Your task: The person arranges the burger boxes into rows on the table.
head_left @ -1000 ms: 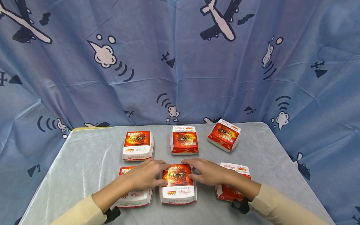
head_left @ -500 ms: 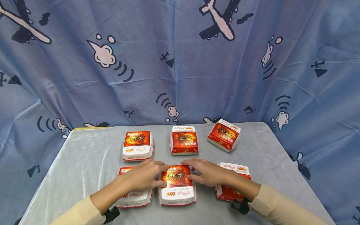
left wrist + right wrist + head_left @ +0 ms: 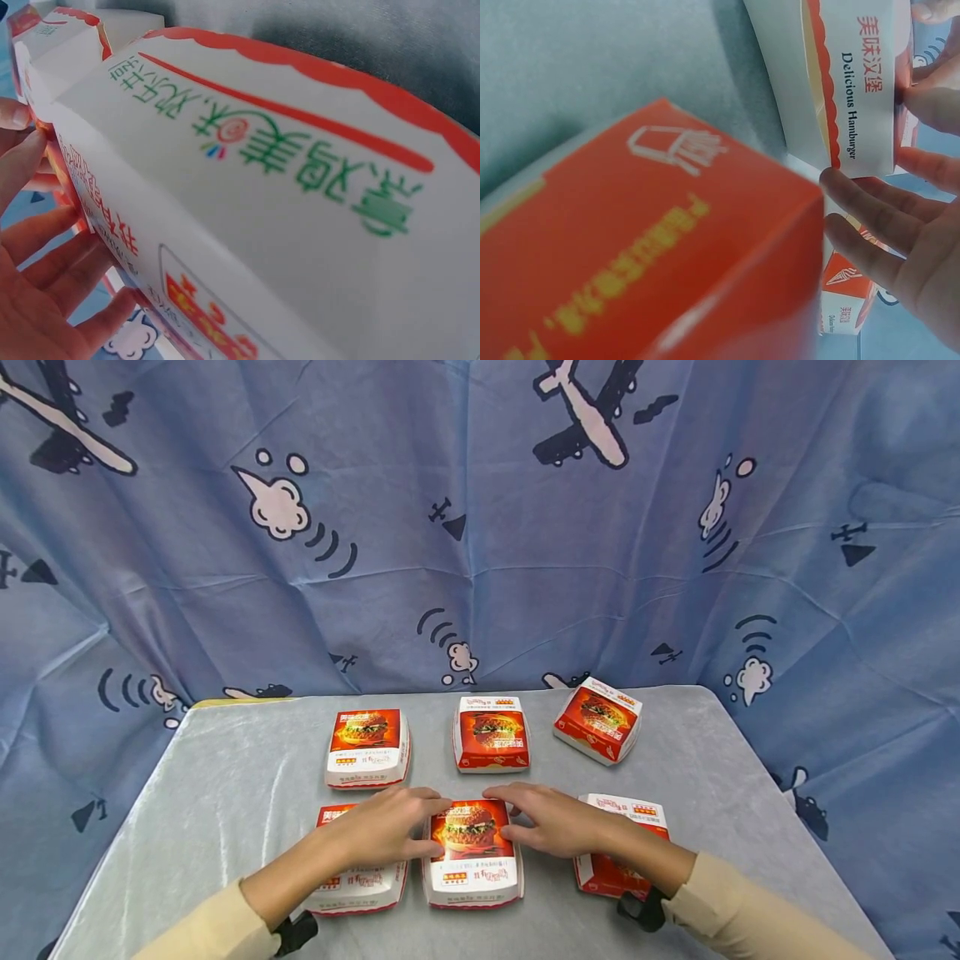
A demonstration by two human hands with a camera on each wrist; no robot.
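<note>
A red and white hamburger box (image 3: 480, 877) lies lid up in the middle of the front row, between my two hands. My left hand (image 3: 382, 827) reaches over the front left hamburger box (image 3: 360, 893), its thumb and index finger at the middle box's left edge. From the other side my right hand (image 3: 558, 818) touches that box, thumb on its right edge and index finger near its far right corner. In the right wrist view, the fingers (image 3: 870, 210) extend loosely beside the box's white side (image 3: 855, 97). The front right hamburger box (image 3: 615, 868) is partly hidden under my right forearm.
Behind stands a row of three more hamburger boxes: one at left (image 3: 367, 747), one in the centre (image 3: 491, 735), and one turned at an angle at right (image 3: 600, 720). All sit on a grey cloth-covered table (image 3: 195, 827). A blue patterned curtain (image 3: 375, 485) hangs behind.
The middle front box has shifted very slightly toward me and to the left, both hands staying at its sides. In the last half second nothing clearly moves.
</note>
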